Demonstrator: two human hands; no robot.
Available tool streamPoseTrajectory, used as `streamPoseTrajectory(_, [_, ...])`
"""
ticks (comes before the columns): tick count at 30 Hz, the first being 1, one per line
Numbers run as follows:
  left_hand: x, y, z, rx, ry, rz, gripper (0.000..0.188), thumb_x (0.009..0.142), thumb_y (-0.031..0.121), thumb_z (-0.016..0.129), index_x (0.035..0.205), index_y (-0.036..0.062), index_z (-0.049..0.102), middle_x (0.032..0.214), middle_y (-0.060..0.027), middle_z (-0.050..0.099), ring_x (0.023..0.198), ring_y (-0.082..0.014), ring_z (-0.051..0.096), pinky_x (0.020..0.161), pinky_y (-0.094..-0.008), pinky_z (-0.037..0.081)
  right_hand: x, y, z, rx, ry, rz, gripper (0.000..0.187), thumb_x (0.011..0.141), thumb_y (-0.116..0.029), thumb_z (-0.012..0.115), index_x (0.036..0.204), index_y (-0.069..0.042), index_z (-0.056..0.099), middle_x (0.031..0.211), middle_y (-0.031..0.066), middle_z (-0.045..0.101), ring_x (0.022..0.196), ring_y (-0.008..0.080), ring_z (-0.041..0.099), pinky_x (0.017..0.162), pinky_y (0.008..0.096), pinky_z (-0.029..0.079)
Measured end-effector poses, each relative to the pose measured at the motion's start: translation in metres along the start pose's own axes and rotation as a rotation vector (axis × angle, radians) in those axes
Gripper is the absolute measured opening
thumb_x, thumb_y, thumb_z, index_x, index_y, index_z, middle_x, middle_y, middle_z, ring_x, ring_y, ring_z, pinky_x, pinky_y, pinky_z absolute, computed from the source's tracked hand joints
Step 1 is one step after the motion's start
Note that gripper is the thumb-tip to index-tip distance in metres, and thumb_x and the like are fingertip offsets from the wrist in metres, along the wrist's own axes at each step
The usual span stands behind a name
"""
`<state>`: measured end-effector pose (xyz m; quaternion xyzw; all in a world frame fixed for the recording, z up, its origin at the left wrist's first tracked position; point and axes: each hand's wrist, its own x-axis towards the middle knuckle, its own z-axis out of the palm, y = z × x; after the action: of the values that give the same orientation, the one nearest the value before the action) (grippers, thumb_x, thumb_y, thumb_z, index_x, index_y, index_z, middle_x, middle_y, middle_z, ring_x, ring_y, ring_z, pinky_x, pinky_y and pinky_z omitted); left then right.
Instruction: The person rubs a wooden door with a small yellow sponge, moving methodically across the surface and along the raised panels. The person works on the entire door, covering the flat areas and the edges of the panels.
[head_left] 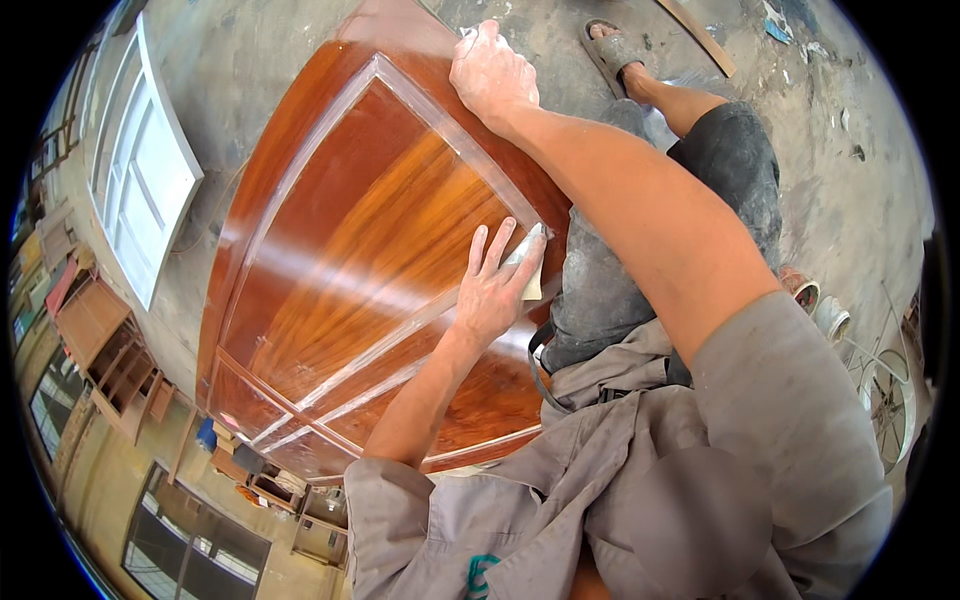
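The wooden door [360,250] takes up most of the middle, glossy brown with whitish bands along its mouldings. Its right edge is the tight one: the person's grey trousers [605,290] are right up beside it. Past the left edge there's way more room, with a stretch of concrete floor [225,110] between the door and a white panel [145,185] well off to its left. Out beyond the door's far right side there's a sandal [614,60] on a foot, plus a wooden strip [700,40] further off.

Left hand [488,295] is on the door's face near that tight right edge, fingers spread, with a folded pale sheet [533,283] pinned on its thumb side against the moulding corner. So the door is directly under that grip. Right hand [494,75] is at the door's far right edge, curled in like a fist. Maybe something white's by its fingers, but it's small up there and I can't tell what it's holding, if anything.
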<state>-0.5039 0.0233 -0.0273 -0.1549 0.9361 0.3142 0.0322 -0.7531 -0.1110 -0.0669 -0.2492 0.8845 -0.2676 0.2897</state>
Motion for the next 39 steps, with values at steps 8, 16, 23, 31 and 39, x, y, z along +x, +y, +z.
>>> streamPoseTrajectory(8, [-0.063,-0.021,0.003,0.19,-0.138,-0.03,0.078,0.085,0.005,0.068,0.159,0.014,0.047,0.125,-0.007,0.075,0.153,-0.0374,0.038,0.126,-0.0651,0.024,0.0,-0.002,0.005,-0.068,0.035,0.01,0.043,0.109,-0.034,0.034,0.126,0.001,0.051,0.111,0.0292,0.074,0.107,0.0507,0.07,0.098,0.0569,0.053])
streamPoseTrajectory(16, [-0.093,-0.02,0.01,0.229,-0.012,-0.11,0.076,0.082,0.007,0.068,0.156,0.0134,0.053,0.131,-0.01,0.074,0.153,-0.0358,0.04,0.128,-0.0617,0.023,-0.002,-0.001,0.007,-0.055,0.036,0.009,0.045,0.108,-0.034,0.036,0.128,0.003,0.051,0.116,0.0311,0.072,0.108,0.052,0.069,0.097,0.0573,0.053])
streamPoseTrajectory(23, [-0.007,-0.023,0.008,0.072,0.468,-0.312,0.066,0.093,0.004,0.066,0.157,0.0046,0.049,0.16,-0.0175,0.051,0.155,-0.0387,0.036,0.129,-0.0596,0.021,0.014,0.002,0.005,-0.097,0.001,-0.034,0.04,0.111,-0.034,0.034,0.128,0.0,0.048,0.122,0.0288,0.069,0.107,0.0484,0.07,0.097,0.0562,0.054])
streamPoseTrajectory(31, [-0.124,-0.18,-0.029,0.327,0.946,-1.715,0.06,0.112,0.027,0.045,0.161,-0.0045,0.033,0.166,-0.0271,0.036,0.156,-0.043,0.029,0.129,-0.0563,0.017,0.033,0.0,0.008,0.204,0.19,-0.483,0.025,0.11,-0.021,0.05,0.124,0.0,0.053,0.101,0.0309,0.071,0.092,0.0491,0.07,0.082,0.0531,0.053])
streamPoseTrajectory(39, [-0.101,-0.179,-0.031,0.262,1.001,-1.611,0.053,0.111,0.019,0.04,0.157,-0.0071,0.041,0.167,-0.0259,0.037,0.157,-0.0395,0.029,0.129,-0.0489,0.018,0.12,-0.162,0.064,0.049,-0.151,-1.025,0.024,0.108,-0.02,0.053,0.12,0.001,0.058,0.101,0.0299,0.073,0.096,0.0493,0.07,0.084,0.0528,0.054])
